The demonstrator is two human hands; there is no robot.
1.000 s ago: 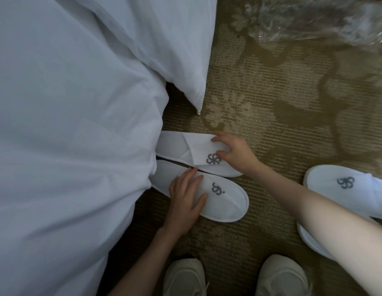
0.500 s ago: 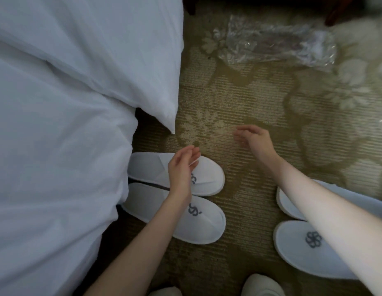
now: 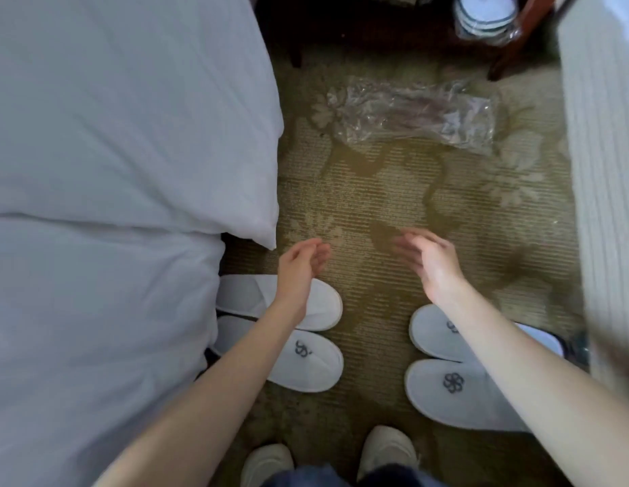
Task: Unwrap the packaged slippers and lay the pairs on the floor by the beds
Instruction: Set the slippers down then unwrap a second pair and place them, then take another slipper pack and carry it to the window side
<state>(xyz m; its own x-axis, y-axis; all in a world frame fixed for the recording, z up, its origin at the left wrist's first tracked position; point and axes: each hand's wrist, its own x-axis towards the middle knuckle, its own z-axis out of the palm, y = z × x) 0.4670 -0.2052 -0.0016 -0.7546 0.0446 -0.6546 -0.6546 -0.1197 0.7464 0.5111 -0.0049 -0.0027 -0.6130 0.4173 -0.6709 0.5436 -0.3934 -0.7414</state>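
Two pairs of white slippers with a grey flower logo lie on the patterned carpet. The left pair [image 3: 306, 360] sits side by side against the left bed [image 3: 112, 205], partly under its duvet. Beside the right bed [image 3: 601, 170] lies the right pair [image 3: 446, 384], partly hidden by my right forearm. My left hand [image 3: 300, 263] hovers above the left pair, fingers loosely curled, holding nothing. My right hand [image 3: 429, 260] hangs over the bare carpet between the beds, fingers spread, blurred and empty.
An empty clear plastic wrapper [image 3: 411, 116] lies on the carpet farther ahead. A dark wooden nightstand [image 3: 509, 54] stands at the back with wrapped items [image 3: 485, 15] on it. My own pale shoes [image 3: 386, 451] show at the bottom edge.
Both hands have lifted off the left pair of slippers and moved up and apart. The view has pulled back, so both pairs and both beds show.
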